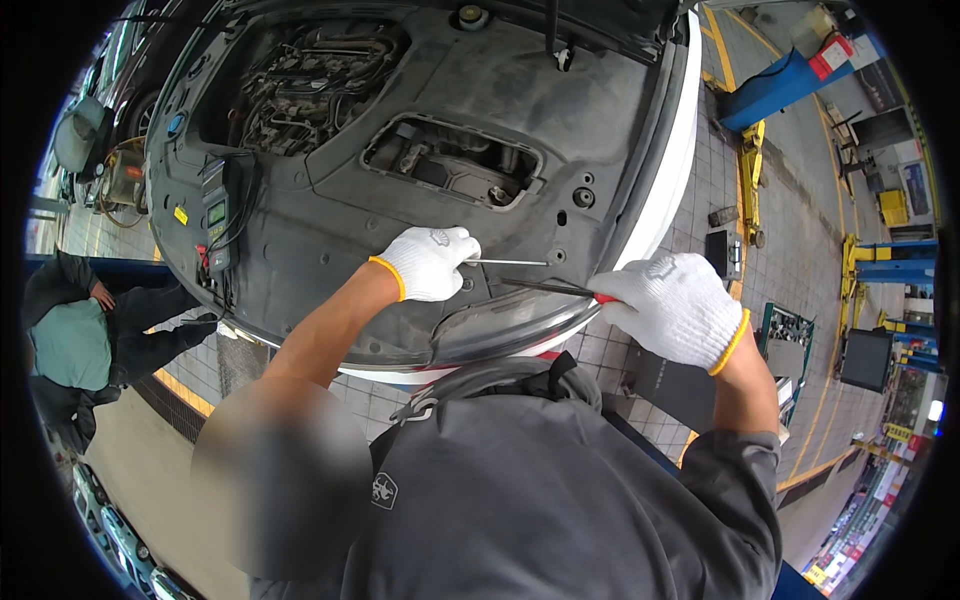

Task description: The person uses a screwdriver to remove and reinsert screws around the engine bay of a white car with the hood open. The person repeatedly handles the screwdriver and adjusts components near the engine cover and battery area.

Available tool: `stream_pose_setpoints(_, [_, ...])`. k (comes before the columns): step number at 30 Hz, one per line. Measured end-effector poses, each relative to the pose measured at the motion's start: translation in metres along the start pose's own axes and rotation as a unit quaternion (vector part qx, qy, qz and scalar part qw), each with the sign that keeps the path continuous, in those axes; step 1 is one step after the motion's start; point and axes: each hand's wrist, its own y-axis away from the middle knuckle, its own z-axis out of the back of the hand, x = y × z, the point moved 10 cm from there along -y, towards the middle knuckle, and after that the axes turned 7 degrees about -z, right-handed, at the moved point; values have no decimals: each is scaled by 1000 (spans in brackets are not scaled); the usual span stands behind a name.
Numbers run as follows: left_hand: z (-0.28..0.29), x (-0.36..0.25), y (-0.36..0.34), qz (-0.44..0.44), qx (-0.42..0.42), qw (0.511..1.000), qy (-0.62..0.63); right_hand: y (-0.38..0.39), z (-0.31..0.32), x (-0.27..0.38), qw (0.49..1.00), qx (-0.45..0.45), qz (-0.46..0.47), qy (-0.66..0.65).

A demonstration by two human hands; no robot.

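My left hand (425,265), in a white knit glove with a yellow cuff, is closed on a thin silver rod (518,263) that points right across the dark plastic engine-bay cover (350,225). My right hand (668,305), gloved alike, grips a red-handled tool (605,298) whose long dark shaft (545,287) points left, just below the rod. Both tools lie near the car's front edge. Above my hands is a rectangular opening (450,160) in the cover. A handheld meter (218,215) with a green screen and cables rests at the cover's left.
The engine (320,80) shows at upper left. Another person (75,345) sits at far left, hand at their middle. To the right are a white fender (675,160), a blue lift post (770,95), yellow lift arms (750,160) and a tool tray (785,345) low down.
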Motion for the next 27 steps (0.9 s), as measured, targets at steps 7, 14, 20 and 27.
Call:
stream_pose_setpoints(7, [-1, 3, 5, 6, -45, 999, 1, -39, -22, -62, 989, 109, -27, -99])
stream_pose_setpoints(14, [-16, -5, 47, 61, -149, 985, 62, -52, -35, -80, 979, 139, -43, -139])
stream_pose_setpoints(20, [-30, -22, 52, 18, -246, 967, -69, -60, -79, -123, 952, 204, -83, -211])
stream_pose_setpoints(27, [-36, -25, 56, 78, -289, 951, -82, -52, -112, -145, 933, 229, -99, -259])
